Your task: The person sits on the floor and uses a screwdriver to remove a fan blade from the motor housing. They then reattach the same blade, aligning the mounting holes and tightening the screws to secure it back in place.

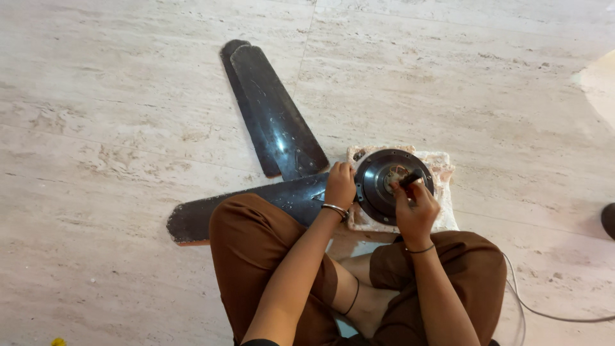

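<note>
The blades (275, 115) are already off and lie left of the fan motor (384, 186). My left hand (339, 186) grips its rim, fingers pressed together; my right hand (415, 208) pinches a dark tool (410, 179) at the hub, so the centre seems not yet opened.

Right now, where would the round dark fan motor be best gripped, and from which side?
Probably by its outer rim, from the sides. The fan motor lies flat on a white pad; the left hand already clasps its left edge, while the right hand works a dark tool at the hub.

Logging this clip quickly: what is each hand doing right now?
Left hand: closed on the rim of the round fan motor housing.
Right hand: closed around a dark-handled tool, tip at the housing's centre.
</note>
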